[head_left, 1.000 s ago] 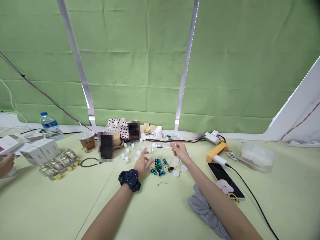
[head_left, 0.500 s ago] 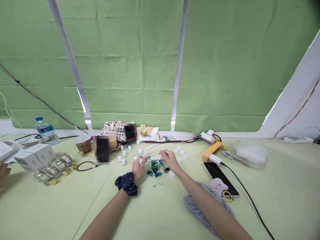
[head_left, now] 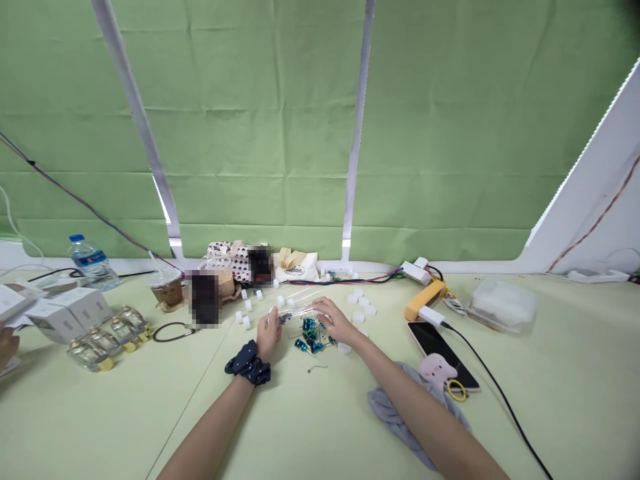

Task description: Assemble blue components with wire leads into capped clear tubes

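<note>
A clear tube (head_left: pixel 301 311) lies level between my hands, with something small and dark inside or against its left end. My left hand (head_left: pixel 269 332), a dark dotted scrunchie (head_left: pixel 248 364) round its wrist, is closed on that left end. At the other end, the fingers of my right hand (head_left: pixel 334 321) are closed round the clear tube. Just below the tube is a pile of small blue, green and black parts with thin metal legs (head_left: pixel 311 337). White round caps (head_left: pixel 358 317) lie right of the pile, and capped clear tubes (head_left: pixel 249 305) are spread behind my left hand.
Left are small glass bottles (head_left: pixel 105 339), white boxes (head_left: pixel 70 312), a drink cup (head_left: pixel 167 288), a water bottle (head_left: pixel 93 261) and another person's hand (head_left: pixel 7 343). Right are a phone (head_left: pixel 435 350), a grey cloth (head_left: pixel 395 417), a yellow power strip (head_left: pixel 424 300) and a plastic box (head_left: pixel 501 307).
Both hands and the clear tube have shifted a little to the left. More of the right hand's fingers now lie along the tube. The other person's hand at far left has moved slightly.
</note>
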Demonstrator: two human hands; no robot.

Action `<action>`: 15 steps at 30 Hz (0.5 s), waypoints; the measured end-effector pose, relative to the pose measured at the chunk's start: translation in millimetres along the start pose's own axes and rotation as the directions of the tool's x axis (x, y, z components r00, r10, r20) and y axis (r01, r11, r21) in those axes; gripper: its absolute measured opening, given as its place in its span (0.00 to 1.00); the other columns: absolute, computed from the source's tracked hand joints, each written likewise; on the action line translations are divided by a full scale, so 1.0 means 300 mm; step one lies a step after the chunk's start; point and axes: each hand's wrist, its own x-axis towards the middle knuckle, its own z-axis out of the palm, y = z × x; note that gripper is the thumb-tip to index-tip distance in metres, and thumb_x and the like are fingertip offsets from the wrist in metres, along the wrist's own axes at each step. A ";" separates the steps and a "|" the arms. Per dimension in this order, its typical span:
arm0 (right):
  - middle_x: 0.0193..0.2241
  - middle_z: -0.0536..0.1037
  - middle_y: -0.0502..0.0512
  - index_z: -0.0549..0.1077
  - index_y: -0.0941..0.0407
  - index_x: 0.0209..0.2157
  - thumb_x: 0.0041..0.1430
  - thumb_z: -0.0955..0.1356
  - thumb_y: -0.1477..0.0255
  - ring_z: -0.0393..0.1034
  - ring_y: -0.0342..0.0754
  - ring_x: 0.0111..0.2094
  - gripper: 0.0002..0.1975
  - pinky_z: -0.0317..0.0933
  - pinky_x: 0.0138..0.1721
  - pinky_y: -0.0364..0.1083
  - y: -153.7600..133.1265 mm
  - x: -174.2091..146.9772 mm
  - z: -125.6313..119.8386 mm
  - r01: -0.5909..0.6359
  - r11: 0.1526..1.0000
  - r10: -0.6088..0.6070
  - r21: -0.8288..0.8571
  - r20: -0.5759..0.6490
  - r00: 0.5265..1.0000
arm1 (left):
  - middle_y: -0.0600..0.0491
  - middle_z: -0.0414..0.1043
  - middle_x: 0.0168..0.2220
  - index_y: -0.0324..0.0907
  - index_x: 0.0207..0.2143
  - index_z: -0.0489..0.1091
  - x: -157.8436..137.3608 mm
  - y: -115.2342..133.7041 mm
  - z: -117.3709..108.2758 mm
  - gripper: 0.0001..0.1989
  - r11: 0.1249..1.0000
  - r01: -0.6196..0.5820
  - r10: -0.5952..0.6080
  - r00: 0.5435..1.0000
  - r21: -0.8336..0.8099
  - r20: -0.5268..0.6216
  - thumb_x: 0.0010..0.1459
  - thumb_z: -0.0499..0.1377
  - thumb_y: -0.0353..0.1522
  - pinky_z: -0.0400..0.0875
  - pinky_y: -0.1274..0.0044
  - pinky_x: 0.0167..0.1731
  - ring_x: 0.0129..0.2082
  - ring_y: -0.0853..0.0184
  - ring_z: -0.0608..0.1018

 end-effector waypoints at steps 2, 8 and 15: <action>0.42 0.66 0.54 0.70 0.49 0.46 0.58 0.59 0.79 0.60 0.48 0.45 0.18 0.54 0.49 0.49 0.009 -0.002 0.006 -0.013 0.998 0.015 -0.060 0.037 0.999 | 0.62 0.48 0.08 0.42 0.16 0.53 0.003 -0.005 -0.002 0.24 1.000 -0.006 0.006 1.000 0.004 0.012 0.54 0.48 0.50 0.45 0.82 0.09 0.08 0.77 0.54; 0.41 0.66 0.54 0.74 0.47 0.41 0.57 0.58 0.81 0.59 0.49 0.44 0.19 0.54 0.46 0.50 0.047 -0.005 0.015 -0.135 0.966 0.141 -0.220 0.011 0.990 | 0.64 0.47 0.10 0.41 0.19 0.55 0.002 0.000 0.004 0.22 0.998 -0.030 0.030 1.000 -0.056 -0.005 0.52 0.52 0.49 0.45 0.83 0.09 0.08 0.78 0.52; 0.43 0.66 0.53 0.75 0.53 0.24 0.54 0.59 0.83 0.59 0.49 0.44 0.18 0.52 0.46 0.51 0.097 -0.012 0.026 -0.316 0.909 0.297 -0.270 -0.112 0.948 | 0.63 0.50 0.10 0.42 0.21 0.58 -0.003 0.011 0.005 0.18 0.994 -0.102 0.106 0.989 0.050 -0.107 0.53 0.53 0.46 0.50 0.83 0.10 0.09 0.76 0.56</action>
